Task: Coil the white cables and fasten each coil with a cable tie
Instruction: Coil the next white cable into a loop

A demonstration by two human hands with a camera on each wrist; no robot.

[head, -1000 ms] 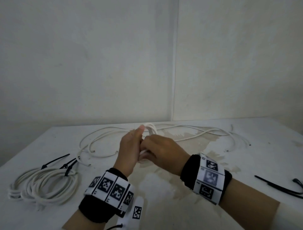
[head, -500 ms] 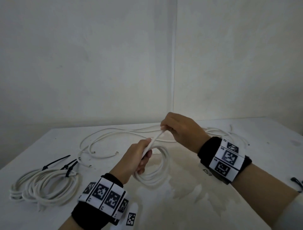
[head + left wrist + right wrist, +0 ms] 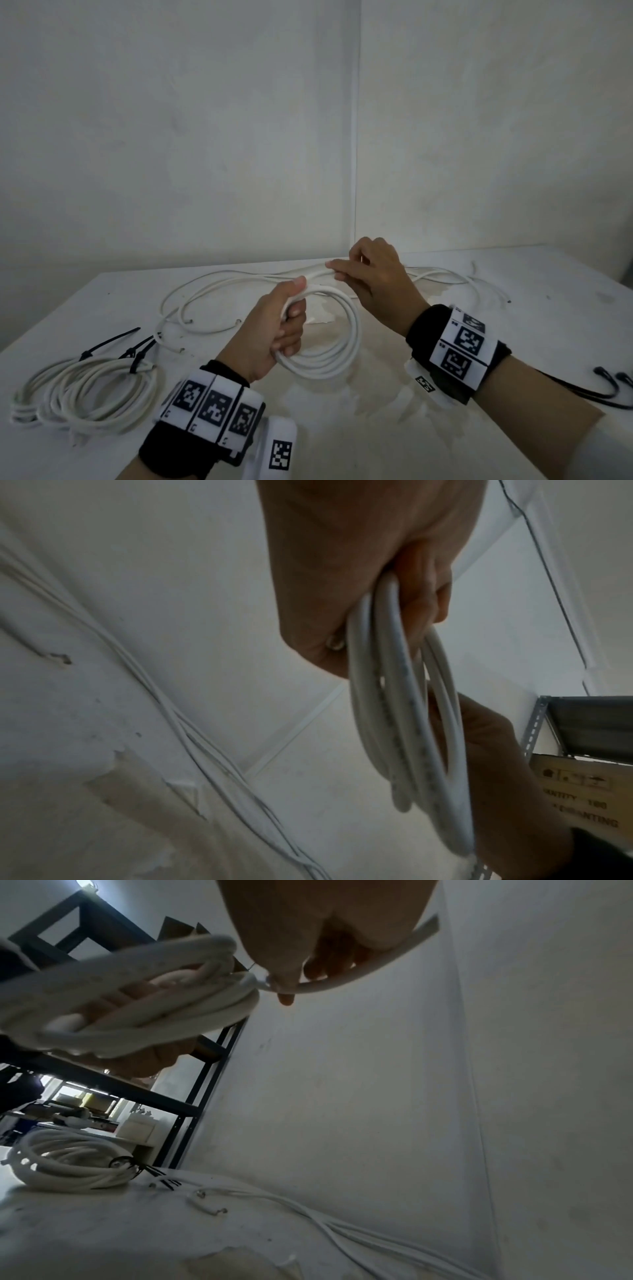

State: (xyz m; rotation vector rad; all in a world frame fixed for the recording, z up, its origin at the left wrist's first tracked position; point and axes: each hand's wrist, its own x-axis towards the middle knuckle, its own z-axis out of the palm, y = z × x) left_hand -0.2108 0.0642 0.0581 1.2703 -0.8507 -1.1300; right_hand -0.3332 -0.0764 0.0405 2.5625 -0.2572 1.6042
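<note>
My left hand (image 3: 284, 325) grips a coil of white cable (image 3: 342, 349) held above the table, fingers curled round several loops (image 3: 404, 723). My right hand (image 3: 373, 274) pinches the cable's free length (image 3: 318, 272) just beyond the left thumb, up and to the right of the coil. In the right wrist view that strand (image 3: 342, 984) runs under my fingers toward the coil (image 3: 137, 1010). Loose white cables (image 3: 212, 291) lie at the back of the table. A finished coil (image 3: 85, 394) bound with black cable ties (image 3: 137, 356) lies at the left.
Spare black cable ties (image 3: 613, 390) lie at the table's right edge. The white table (image 3: 479, 342) stands in a corner of two white walls. A dark metal shelf rack (image 3: 192, 1096) stands off to the left, and a cardboard box (image 3: 582, 791) sits on a rack.
My hands came apart from being pressed together over the cable. The right hand rose back and right, drawing out the free strand, while the left dropped lower with the coil hanging open.
</note>
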